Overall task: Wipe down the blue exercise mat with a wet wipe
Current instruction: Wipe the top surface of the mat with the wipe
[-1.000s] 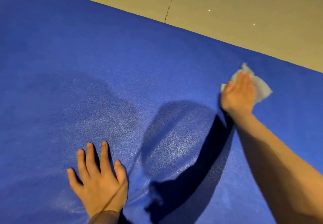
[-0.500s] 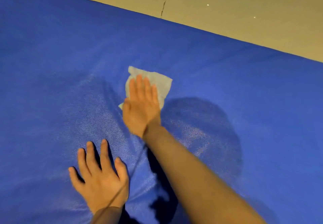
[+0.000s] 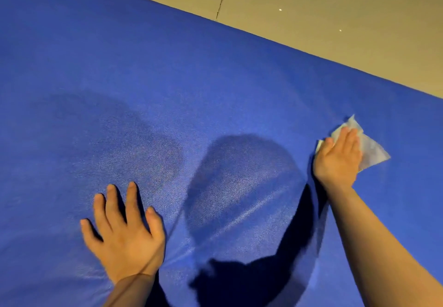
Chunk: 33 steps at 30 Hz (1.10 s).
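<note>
Head view: most of the frame is filled by the blue mat [image 3: 167, 78], laid flat on a beige tiled floor [image 3: 323, 14] that is seen along the top and upper right. The mat's far edge runs diagonally from upper left down to the right.

At lower left, the left hand [image 3: 127, 239] is laid palm down on the mat, its fingers [image 3: 112, 206] straight and spread apart, the thumb angled out to the right. Nothing is held in it. The mat surface is creased faintly beside the wrist.

A dull, darker patch is seen on the mat above this hand. Between the hands, a large rounded shadow [image 3: 242, 186] is cast on the mat, joined at the bottom by a darker shadow running beneath the right forearm.

At right, the right arm is stretched out across the mat, and the right hand [image 3: 338, 160] is pressed palm down on the wipe [image 3: 370, 153]. Its fingers are straight and held close together, pointed away from the person. The white wipe is pinned flat against the mat near the far edge, its crumpled corners left showing beyond the fingertips and to the hand's right.
</note>
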### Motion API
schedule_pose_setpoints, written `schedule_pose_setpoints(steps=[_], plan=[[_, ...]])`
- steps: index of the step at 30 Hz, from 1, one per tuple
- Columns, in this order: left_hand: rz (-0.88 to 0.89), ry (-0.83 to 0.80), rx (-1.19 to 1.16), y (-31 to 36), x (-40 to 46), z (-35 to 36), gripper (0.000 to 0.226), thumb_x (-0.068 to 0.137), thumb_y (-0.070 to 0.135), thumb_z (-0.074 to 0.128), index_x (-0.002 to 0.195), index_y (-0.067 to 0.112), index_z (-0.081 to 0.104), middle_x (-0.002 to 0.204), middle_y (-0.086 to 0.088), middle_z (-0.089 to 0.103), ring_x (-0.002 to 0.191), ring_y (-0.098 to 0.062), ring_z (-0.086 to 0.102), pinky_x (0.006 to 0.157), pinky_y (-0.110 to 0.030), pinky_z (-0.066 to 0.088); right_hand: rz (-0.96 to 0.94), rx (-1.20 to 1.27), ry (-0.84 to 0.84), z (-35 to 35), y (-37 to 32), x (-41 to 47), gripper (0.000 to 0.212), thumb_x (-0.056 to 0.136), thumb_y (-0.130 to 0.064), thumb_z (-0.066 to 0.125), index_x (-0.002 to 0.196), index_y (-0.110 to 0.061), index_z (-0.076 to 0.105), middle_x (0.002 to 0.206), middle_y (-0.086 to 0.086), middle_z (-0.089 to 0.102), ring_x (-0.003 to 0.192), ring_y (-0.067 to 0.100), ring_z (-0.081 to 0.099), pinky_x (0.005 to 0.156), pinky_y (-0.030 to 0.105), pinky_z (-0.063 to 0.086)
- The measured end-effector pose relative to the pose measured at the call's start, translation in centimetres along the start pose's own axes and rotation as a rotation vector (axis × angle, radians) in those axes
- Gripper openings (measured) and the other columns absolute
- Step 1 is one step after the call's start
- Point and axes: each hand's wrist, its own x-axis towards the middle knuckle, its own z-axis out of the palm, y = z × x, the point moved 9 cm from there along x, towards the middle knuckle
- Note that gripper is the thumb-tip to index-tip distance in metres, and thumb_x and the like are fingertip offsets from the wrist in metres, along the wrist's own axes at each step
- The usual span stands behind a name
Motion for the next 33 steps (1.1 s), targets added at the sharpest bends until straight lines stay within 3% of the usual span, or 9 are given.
schedule_pose_setpoints(steps=[3,9,13,17,19,22,26,30,33], plan=[[-0.020,-0.037,-0.014,0.0,0.2,0.0,0.056,0.090,0.033,0.039,0.138,0.009,0.053,0.149,-0.020,0.041,0.142,-0.038,0.031,0.112,-0.061,0.016,-0.039,-0.016,-0.024,0.8,-4.2,-1.8,0.088,0.083,-0.048,-0.002,0.152,0.004,0.017,0.158,0.027,0.016,0.143,0.047,0.018,0.114,0.054,0.010],[-0.024,-0.105,0.003,0.5,0.5,0.2,0.058,0.091,0.035,0.035,0.140,0.008,0.052,0.150,-0.020,0.042,0.143,-0.037,0.030,0.112,-0.063,0.016,-0.714,0.041,-0.194,5.0,-24.2,-13.6,0.072,0.091,-0.040,0.015,0.151,-0.005,0.030,0.158,0.015,0.027,0.146,0.039,0.022,0.117,0.050,0.008],[0.070,-0.152,0.074,0.1,-1.3,0.3,0.057,0.095,0.034,0.035,0.144,0.008,0.046,0.152,-0.017,0.042,0.142,-0.033,0.033,0.113,-0.056,0.018,-1.093,0.007,-0.340,7.3,-32.2,-19.6,0.076,0.088,-0.041,-0.002,0.156,-0.013,0.019,0.164,0.005,0.010,0.151,0.029,0.001,0.116,0.039,-0.017],[0.190,-0.280,0.057,-0.1,-9.0,-0.3,0.051,0.103,0.038,0.020,0.147,0.016,0.036,0.157,-0.007,0.035,0.148,-0.020,0.021,0.116,-0.045,0.017,-1.406,-0.059,-0.343,8.0,-32.3,-27.4,0.059,0.099,-0.036,0.018,0.155,-0.018,0.021,0.164,0.002,0.013,0.151,0.027,0.005,0.118,0.043,-0.010],[0.202,-0.335,-0.006,-0.5,-12.0,-0.6,0.054,0.105,0.041,0.011,0.152,0.022,0.029,0.165,0.006,0.015,0.152,-0.010,0.006,0.119,-0.039,0.010,-1.508,-0.005,-0.338,7.8,-30.7,-32.1,0.055,0.099,-0.036,0.028,0.149,-0.017,0.039,0.157,0.004,0.033,0.147,0.028,0.024,0.120,0.048,0.009],[0.230,-0.378,-0.008,-0.7,-12.4,-1.1,0.055,0.105,0.042,0.006,0.153,0.025,0.025,0.165,0.011,0.001,0.151,-0.007,-0.002,0.120,-0.034,0.003,-1.309,0.050,-0.304,7.7,-28.3,-29.8,0.057,0.104,-0.042,0.020,0.140,-0.014,0.054,0.147,0.008,0.049,0.137,0.027,0.044,0.110,0.048,0.033],[0.238,-0.461,0.031,-0.6,-12.7,-1.3,0.059,0.105,0.040,0.005,0.145,0.014,0.041,0.159,-0.002,0.032,0.150,-0.019,0.016,0.117,-0.041,0.008,-0.720,0.019,-0.197,5.2,-19.2,-16.1,0.063,0.098,-0.045,0.030,0.146,-0.007,0.043,0.152,0.020,0.038,0.130,0.035,0.050,0.096,0.046,0.045],[0.241,-0.460,-0.043,-0.7,-12.7,-1.7,0.059,0.106,0.040,0.004,0.144,0.013,0.039,0.150,-0.010,0.045,0.138,-0.025,0.033,0.115,-0.041,0.008,-0.282,-0.025,-0.184,1.7,-5.4,-8.3,0.081,0.092,-0.057,0.008,0.155,-0.006,0.017,0.161,0.019,0.015,0.148,0.035,0.014,0.118,0.053,0.012],[0.279,-0.470,-0.165,-0.7,-12.7,-2.4,0.057,0.106,0.038,0.009,0.144,0.012,0.043,0.149,-0.008,0.047,0.139,-0.023,0.033,0.116,-0.038,0.010,-0.171,-0.020,-0.144,1.3,-3.0,-9.4,0.079,0.092,-0.048,0.002,0.154,-0.002,0.019,0.160,0.022,0.016,0.148,0.040,0.013,0.118,0.056,0.009]])
